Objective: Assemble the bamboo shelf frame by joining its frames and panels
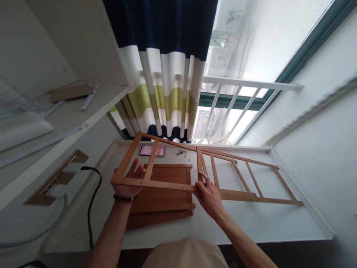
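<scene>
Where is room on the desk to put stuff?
Most room on the desk is right of the right forearm, in front of the wooden framework; a narrow strip lies between black cable and left forearm. The middle is crowded: wooden panels, phone, small pieces.

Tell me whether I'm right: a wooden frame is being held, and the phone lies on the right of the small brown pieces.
Not quite: the head view shows the phone on the left of the small brown pieces, not the right. The wooden frame is indeed being held.
</scene>
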A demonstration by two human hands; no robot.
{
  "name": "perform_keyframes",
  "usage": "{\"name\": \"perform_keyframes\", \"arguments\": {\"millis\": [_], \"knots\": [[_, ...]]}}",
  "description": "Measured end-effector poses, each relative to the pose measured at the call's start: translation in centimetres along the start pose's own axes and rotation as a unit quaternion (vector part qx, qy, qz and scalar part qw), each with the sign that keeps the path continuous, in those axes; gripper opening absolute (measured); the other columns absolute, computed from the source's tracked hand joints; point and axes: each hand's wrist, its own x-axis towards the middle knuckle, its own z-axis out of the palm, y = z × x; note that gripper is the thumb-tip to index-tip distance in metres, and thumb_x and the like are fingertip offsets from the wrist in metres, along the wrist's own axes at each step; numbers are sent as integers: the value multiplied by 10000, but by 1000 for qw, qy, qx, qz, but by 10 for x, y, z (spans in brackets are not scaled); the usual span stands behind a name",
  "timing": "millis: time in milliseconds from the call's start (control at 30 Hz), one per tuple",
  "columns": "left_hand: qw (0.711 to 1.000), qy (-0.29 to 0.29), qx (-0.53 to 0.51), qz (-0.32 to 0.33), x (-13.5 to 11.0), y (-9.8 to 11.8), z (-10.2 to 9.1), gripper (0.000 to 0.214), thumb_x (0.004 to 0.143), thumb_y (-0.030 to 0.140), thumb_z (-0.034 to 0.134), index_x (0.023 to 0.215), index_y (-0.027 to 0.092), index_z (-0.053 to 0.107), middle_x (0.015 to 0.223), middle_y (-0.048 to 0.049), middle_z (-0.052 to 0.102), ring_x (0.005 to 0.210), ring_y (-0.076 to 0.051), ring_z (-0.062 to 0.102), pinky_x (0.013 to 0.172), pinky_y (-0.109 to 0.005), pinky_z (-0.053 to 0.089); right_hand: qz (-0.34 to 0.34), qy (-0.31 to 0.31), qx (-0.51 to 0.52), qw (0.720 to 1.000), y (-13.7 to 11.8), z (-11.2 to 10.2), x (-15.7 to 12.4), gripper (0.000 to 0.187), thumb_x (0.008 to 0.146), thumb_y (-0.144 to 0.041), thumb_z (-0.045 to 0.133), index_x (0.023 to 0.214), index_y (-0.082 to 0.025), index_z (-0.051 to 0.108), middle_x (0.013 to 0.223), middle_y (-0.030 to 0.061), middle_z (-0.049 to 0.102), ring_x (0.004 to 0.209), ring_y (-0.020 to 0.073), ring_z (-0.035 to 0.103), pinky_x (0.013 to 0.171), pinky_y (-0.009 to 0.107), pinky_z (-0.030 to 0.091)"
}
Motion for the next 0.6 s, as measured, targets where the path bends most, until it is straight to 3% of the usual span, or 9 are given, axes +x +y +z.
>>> {"name": "perform_keyframes", "arguments": {"millis": [167, 267, 367, 467, 600], "knots": [[993, -15, -76, 93, -30, -2, 32, 849, 644, 788, -2, 1338, 379, 267, 1333, 25, 430, 1261, -255, 333, 933, -468, 422, 5, 8, 4, 1000, 0, 4, 5, 106, 826, -221, 468, 908, -217, 535, 1307, 96, 365, 918, 195, 553, 758, 341, 463], [994, 9, -53, 97, -45, -2, 53, 686, 735, 703, 242, 1352, 409, 183, 1371, 33, 378, 1285, -227, 300, 960, -433, 420, -3, 6, 17, 1000, -2, 11, 2, 124, 829, -213, 464, 934, -209, 529, 1287, 106, 380, 950, 202, 551, 767, 338, 468], [996, 57, 6, 61, -52, -11, 78, 682, 787, 469, 461, 1359, 418, 92, 1372, -3, 380, 1263, -214, 343, 930, -407, 458, -21, -11, 44, 999, -5, 14, -1, 133, 822, -234, 483, 945, -209, 529, 1303, 104, 387, 963, 204, 560, 756, 322, 480], [990, 125, 4, 61, -51, -14, 98, 674, 824, 336, 426, 1368, 386, 31, 1381, -13, 367, 1260, -200, 348, 919, -394, 472, -46, -49, 67, 995, -7, 8, -2, 149, 821, -302, 497, 934, -214, 537, 1373, 93, 349, 934, 203, 586, 729, 313, 494], [988, 123, -40, 85, -42, 7, 106, 607, 817, 249, 393, 1364, 331, 143, 1335, -13, 435, 1256, -184, 354, 915, -378, 475, -61, -77, 64, 993, -5, -9, -7, 207, 837, -356, 470, 971, -223, 556, 1436, 92, 254, 887, 201, 616, 710, 309, 499]]}}
